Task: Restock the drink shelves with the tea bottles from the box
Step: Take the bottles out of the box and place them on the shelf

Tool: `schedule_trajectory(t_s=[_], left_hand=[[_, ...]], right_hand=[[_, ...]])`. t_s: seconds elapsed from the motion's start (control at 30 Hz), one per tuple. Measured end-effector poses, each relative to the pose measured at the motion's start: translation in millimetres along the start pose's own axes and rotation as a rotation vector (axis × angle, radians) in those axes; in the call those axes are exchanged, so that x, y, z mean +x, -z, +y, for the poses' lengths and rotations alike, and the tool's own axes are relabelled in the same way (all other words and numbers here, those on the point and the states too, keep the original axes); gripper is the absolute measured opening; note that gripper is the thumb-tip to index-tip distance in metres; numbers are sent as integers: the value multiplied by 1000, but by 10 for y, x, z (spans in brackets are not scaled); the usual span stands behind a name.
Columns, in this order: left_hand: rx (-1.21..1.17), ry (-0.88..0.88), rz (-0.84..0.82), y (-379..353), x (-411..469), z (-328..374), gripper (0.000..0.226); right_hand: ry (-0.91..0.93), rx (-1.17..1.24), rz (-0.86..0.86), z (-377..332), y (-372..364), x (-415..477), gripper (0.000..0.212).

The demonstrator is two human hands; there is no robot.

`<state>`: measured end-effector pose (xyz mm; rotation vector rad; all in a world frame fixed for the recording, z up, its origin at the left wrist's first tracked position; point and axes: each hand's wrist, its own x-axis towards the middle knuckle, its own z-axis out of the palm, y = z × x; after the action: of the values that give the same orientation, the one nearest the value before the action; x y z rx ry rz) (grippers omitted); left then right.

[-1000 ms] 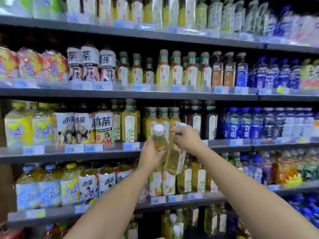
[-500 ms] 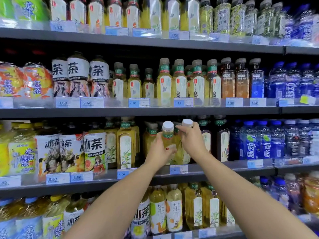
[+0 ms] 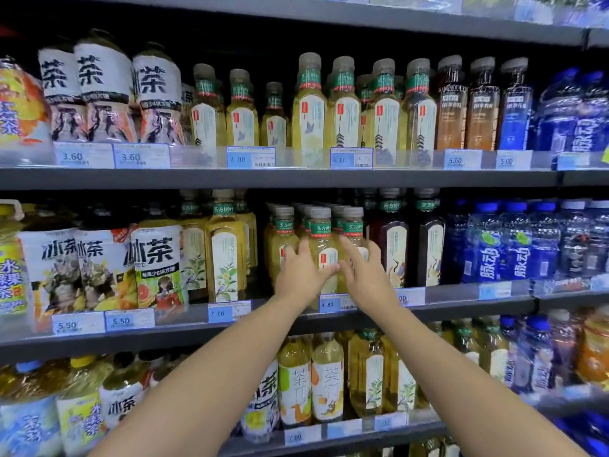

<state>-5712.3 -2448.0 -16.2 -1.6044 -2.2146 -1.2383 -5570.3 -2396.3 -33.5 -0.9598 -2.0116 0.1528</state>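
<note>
Head cam: left hand (image 3: 301, 275) and right hand (image 3: 364, 275) are both spread, fingers flat against the yellow tea bottles (image 3: 321, 234) standing at the front of the middle shelf (image 3: 461, 306), right above a blue price tag (image 3: 329, 304).

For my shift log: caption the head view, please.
Left hand and right hand rest on yellow tea bottles at the middle shelf front.

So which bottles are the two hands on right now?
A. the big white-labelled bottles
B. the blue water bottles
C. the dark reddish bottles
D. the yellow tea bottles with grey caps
D: the left hand and the right hand both lie with fingers spread on the yellow tea bottles on the middle shelf, just left of the dark bottles.
</note>
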Motion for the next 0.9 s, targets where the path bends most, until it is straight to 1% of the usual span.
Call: schedule_trajectory(t_s=[0.13, 0.17, 0.27, 0.33, 0.4, 0.47, 0.53, 0.6, 0.67, 0.73, 0.8, 0.83, 0.9], left_hand=[[-105, -38, -95, -82, -70, -89, 107], [-101, -37, -98, -87, -77, -112, 105], [-58, -30, -68, -95, -79, -163, 89], [-30, -9, -73, -81, -108, -164, 82], [-13, 8, -89, -52, -160, -150, 75], [30, -7, -92, 2, -249, -139, 70], [86, -74, -47, 81, -404, -154, 66], [139, -187, 54, 167, -615, -219, 57], [165, -325, 155, 213, -864, -341, 42], [192, -458, 206, 182, -1122, -540, 29], [224, -550, 209, 35, -1412, -829, 22], [239, -562, 174, -59, -1572, -994, 20], [282, -525, 47, -263, -1934, -1347, 23]], right_hand=[[-1, -78, -27, 35, -59, -156, 71], [7, -95, -33, 51, -70, -163, 77], [21, -175, -76, 85, -100, -159, 96], [13, -211, -115, 63, -94, -167, 108], [14, -243, -141, 23, -66, -203, 110], [21, -248, -129, -7, -34, -276, 98], [33, -269, -68, -15, -26, -384, 77], [69, -313, 25, -15, -58, -544, 62], [140, -300, 140, -17, -125, -762, 49], [187, -280, 195, -29, -251, -1035, 38], [188, -263, 133, -49, -441, -1363, 32], [182, -250, 75, -39, -555, -1540, 30], [182, -231, -23, 16, -813, -1922, 26]])
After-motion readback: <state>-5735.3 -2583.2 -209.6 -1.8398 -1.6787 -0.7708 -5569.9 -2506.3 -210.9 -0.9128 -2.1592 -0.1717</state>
